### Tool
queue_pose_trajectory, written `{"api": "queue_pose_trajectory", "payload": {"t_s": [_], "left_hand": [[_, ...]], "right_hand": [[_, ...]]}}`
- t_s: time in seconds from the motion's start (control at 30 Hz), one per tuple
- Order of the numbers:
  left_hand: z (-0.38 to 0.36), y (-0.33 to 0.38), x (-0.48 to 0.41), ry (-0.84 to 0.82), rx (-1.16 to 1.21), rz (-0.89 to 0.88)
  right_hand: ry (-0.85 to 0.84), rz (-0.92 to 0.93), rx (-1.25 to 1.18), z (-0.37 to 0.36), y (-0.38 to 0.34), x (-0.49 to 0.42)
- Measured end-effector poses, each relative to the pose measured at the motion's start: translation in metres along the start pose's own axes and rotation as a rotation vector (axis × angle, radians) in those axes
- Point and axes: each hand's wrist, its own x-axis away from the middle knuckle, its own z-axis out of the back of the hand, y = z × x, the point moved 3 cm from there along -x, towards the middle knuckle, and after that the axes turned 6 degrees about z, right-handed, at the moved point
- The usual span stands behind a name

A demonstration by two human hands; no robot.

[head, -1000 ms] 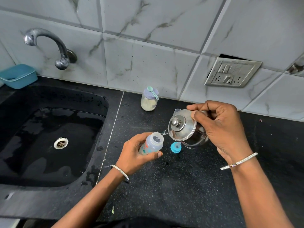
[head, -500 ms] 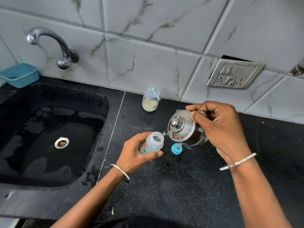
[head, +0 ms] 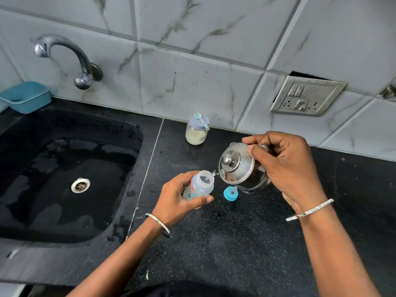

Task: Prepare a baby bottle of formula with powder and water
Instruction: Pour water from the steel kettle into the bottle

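Note:
My left hand (head: 177, 197) grips a small clear baby bottle (head: 200, 185) with coloured print, tilted, its mouth uncapped. My right hand (head: 285, 163) holds a steel kettle (head: 237, 168) tipped to the left, its spout at the bottle's mouth with a thin stream of water running in. The bottle's blue cap with teat (head: 230, 192) lies on the black counter (head: 214, 243) just below the kettle. A glass jar of pale powder (head: 196, 133) with a lilac lid stands by the wall, with a green scoop (head: 201, 120) resting on its lid.
A black sink (head: 64, 179) with a steel drain lies to the left, under a wall tap (head: 70, 58). A teal tub (head: 26, 96) sits at the far left corner. A switch plate (head: 306, 95) is on the tiled wall at the right.
Both hands keep their grip and the kettle stays tipped at the bottle's mouth. The view has shifted only slightly.

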Motion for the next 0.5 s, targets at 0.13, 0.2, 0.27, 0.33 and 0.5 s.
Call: {"api": "queue_pose_trajectory", "payload": {"t_s": [0.13,0.2,0.27,0.33,0.5], "left_hand": [[0.0003,0.0001,-0.0002,-0.005,-0.003,-0.007],[0.0009,0.0005,-0.0005,-0.001,-0.006,-0.010],[0.0013,0.0013,-0.0009,0.002,-0.008,-0.012],[0.0014,0.0017,-0.0014,-0.002,-0.001,-0.013],[0.0010,0.0015,-0.0025,-0.009,-0.006,-0.015]], "right_hand": [[-0.005,-0.005,0.007,-0.0008,0.0003,-0.0006],[-0.002,-0.009,0.010,-0.0014,0.0004,-0.0008],[0.001,-0.012,0.013,-0.0020,-0.0001,-0.0007],[-0.001,-0.008,0.015,-0.0027,-0.0010,-0.0012],[-0.010,-0.007,0.032,-0.0044,-0.0010,-0.0028]]}}
